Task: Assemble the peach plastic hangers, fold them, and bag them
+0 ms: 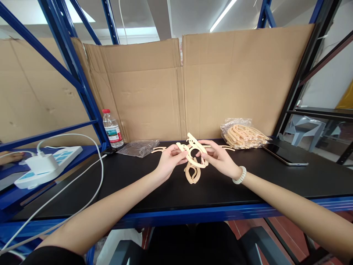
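Note:
Both my hands are raised over the middle of the black tabletop, gripping a beige plastic folding hanger point(202, 163) between them. My left hand point(173, 157) pinches its left side with thumb and fingers. On the opposite side, my right hand point(219, 156) closes around the edge of the same piece. Just below, another beige folded piece point(193, 176) appears against the black surface; whether it joins the held one I cannot tell. Behind my hands, thin beige arms point(159, 149) stick out to the left and right, their middle hidden.
A pile of beige folding hangers point(245, 136) spills from a clear bag at the back right, near a dark tablet point(285, 154). At left are a water bottle point(113, 129), a crumpled plastic bag point(139, 148), a power strip point(64, 158) with white cables, and another person's hand point(12, 157).

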`<state>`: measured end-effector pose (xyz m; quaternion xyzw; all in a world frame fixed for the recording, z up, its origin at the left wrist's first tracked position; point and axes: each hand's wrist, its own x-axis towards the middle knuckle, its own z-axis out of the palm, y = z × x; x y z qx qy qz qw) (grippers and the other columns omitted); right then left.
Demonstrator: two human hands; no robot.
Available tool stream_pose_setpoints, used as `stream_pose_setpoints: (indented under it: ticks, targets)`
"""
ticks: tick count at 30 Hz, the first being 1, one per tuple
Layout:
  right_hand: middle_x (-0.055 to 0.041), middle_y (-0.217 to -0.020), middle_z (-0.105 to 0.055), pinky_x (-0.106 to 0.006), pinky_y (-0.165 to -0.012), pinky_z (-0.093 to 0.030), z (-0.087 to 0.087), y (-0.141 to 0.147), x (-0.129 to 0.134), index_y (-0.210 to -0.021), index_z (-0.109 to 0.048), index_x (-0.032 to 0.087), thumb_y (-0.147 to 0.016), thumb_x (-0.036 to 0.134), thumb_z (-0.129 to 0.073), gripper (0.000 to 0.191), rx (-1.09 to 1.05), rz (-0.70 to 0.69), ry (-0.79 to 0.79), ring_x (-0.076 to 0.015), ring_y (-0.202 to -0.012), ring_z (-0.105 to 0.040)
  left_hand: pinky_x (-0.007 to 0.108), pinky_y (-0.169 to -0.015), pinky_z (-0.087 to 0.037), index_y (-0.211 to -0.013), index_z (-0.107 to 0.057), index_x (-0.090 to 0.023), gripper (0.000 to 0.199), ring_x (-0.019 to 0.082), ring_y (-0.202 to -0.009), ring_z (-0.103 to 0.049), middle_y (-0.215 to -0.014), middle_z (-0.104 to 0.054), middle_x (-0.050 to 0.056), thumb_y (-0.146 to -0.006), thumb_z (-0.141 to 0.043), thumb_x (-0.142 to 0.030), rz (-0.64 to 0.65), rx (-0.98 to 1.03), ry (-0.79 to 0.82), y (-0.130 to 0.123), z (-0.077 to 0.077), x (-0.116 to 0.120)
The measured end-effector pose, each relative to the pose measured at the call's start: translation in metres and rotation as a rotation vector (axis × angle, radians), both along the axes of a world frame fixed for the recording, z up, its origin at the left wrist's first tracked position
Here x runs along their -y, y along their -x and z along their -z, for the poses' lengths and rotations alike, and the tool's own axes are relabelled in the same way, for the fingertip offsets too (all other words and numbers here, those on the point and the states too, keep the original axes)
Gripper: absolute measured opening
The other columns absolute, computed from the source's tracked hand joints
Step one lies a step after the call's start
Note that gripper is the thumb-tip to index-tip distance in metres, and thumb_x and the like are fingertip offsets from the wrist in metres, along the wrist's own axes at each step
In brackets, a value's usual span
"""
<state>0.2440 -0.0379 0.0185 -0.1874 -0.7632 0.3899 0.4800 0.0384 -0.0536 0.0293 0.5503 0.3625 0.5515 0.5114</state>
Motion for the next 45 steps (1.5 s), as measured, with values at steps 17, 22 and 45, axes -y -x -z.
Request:
stream_pose_setpoints:
  ticks: [17,22,45]
  targets:
    - [-0.0052,-0.090,-0.062,-0.031,-0.058,-0.049,0.010,-0.004,-0.003,-0.110,-0.061,0.024,-0.095,0.034,-0.047,0.023,0.182,0.262,-0.357,-0.0148,-0.062,-0.054,0.022,-0.063,-0.052,-0.084,-0.062,-0.017,0.023,0.014,-0.080,-0.064,-0.090,-0.067,0.004,-0.073,-0.074,-0.034,0.003,-0.143,-0.127,-0.002,0.001,0.003]
    - [-0.0040,-0.086,-0.062,-0.030,-0.059,-0.047,0.008,-0.004,0.001,-0.106,-0.062,0.023,-0.096,0.033,-0.045,0.022,0.243,0.209,-0.401,-0.0142,-0.061,-0.051,0.023,-0.064,-0.052,-0.094,-0.068,-0.018,0.026,0.016,-0.079,-0.064,-0.091,-0.068,0.005,-0.076,-0.071,-0.037,0.051,-0.179,-0.124,-0.002,0.002,0.003]
    - [0.0067,-0.055,-0.046,-0.021,-0.043,-0.040,-0.009,0.002,-0.006,-0.096,-0.060,0.016,-0.082,0.039,-0.065,0.027,0.216,0.032,0.086,-0.0086,-0.047,-0.042,0.028,-0.058,-0.054,-0.102,-0.060,-0.011,0.041,0.019,-0.065,-0.068,-0.078,-0.071,0.008,-0.070,-0.077,-0.031,0.231,-0.326,0.057,-0.016,0.003,0.015]
